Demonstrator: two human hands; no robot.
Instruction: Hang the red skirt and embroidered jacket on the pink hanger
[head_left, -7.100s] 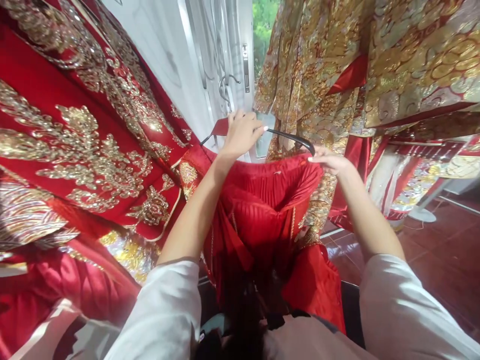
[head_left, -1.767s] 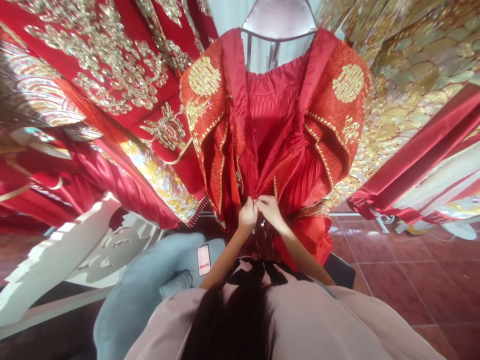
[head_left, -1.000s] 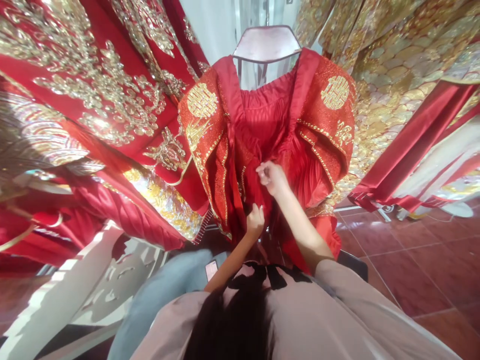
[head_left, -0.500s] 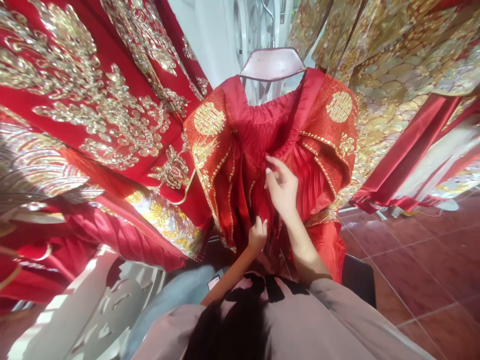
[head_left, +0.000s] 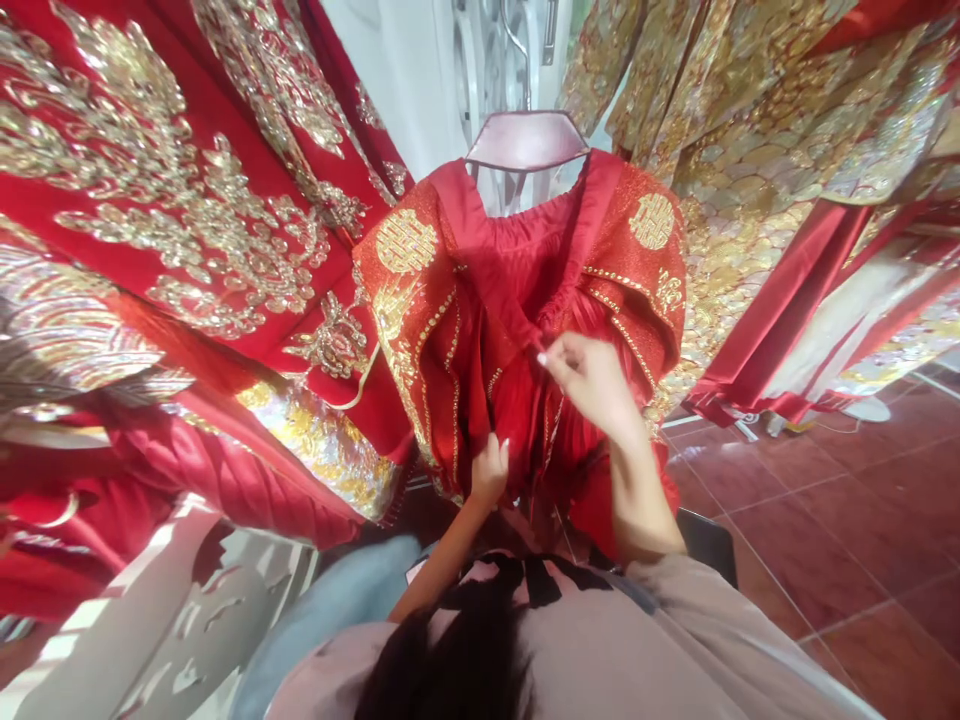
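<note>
Now the right hand (head_left: 592, 382) pinches pleated red satin (head_left: 517, 270), fingers together; the left hand (head_left: 489, 474) grips its folds, fingers clamped.

Red robe (head_left: 457, 340) with gold double-happiness emblems hangs.

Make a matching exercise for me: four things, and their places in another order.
Things:
1 left hand
2 right hand
3 hanger
4 gold double-happiness emblem

Places:
A on a sequinned panel of the red robe
B at the robe's neck opening
C low on the robe's front
D higher on the robe's front

Pairs: 1-C; 2-D; 3-B; 4-A
</note>
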